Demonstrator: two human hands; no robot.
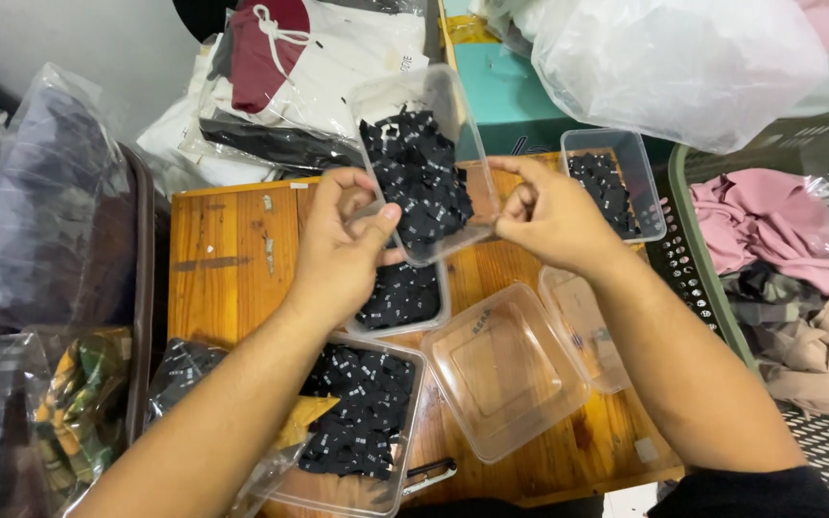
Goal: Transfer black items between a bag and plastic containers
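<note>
Both my hands hold up a clear plastic box (462, 125) filled with small black labels (417, 177), tilted toward me above a small wooden table (232, 259). My left hand (338, 249) grips its near left corner, thumb on the rim. My right hand (554, 216) pinches its right edge. Under the raised box sits another clear box of black labels (403, 297). A third box of labels (362, 412) lies near the table's front edge, partly under my left forearm. A fourth box of labels (616, 182) stands at the back right.
Two clear lids or trays with nothing in them (506, 369) (587, 336) lie on the table's right side. A green basket of pink and beige clothes (779, 278) stands right. Bagged garments (309, 67) pile up behind; plastic bags (40, 249) crowd the left.
</note>
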